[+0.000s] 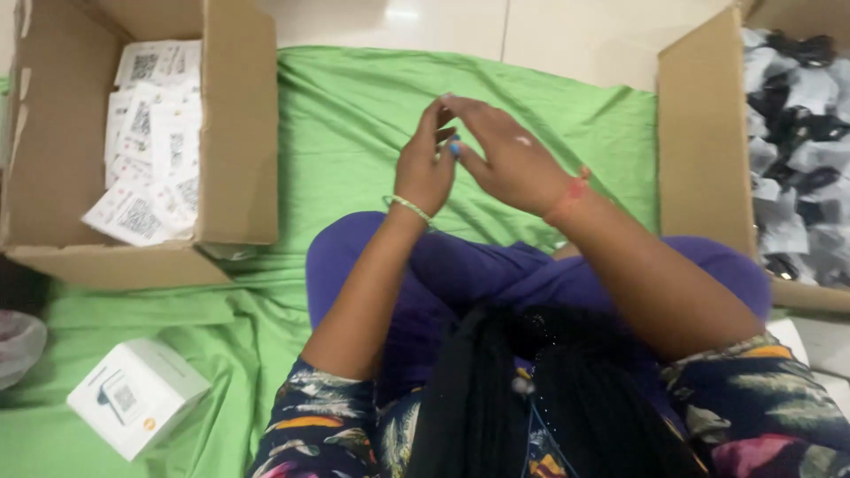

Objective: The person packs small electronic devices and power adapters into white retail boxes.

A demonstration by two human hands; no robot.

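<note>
Working at mid-frame, above the green cloth [354,115], my hands meet fingertip to fingertip. Left hand [425,168] is raised, fingers together and curled toward the right; right hand [509,159] lies over it, fingers extended. Between them shows a small blue item [454,148], pinched at the fingertips; what it is I cannot tell, too small and mostly hidden. I cannot say which hand bears the grip, possibly both.

Upper left of the frame: open carton [239,133] holding flat white packets [150,142] with printed code squares. Right edge: second carton [704,133] filled with grey and black bagged pieces [797,133]. Lower left: one small white box [137,394] lying tilted on the cloth, well apart from the hands.

Judgement: the step in hand looks like fingertip handling of one small piece held over the lap, between the two cartons. Next move, as I read it, calls for a firm pinch, since the item is tiny and would be lost easily in the cloth folds.
</note>
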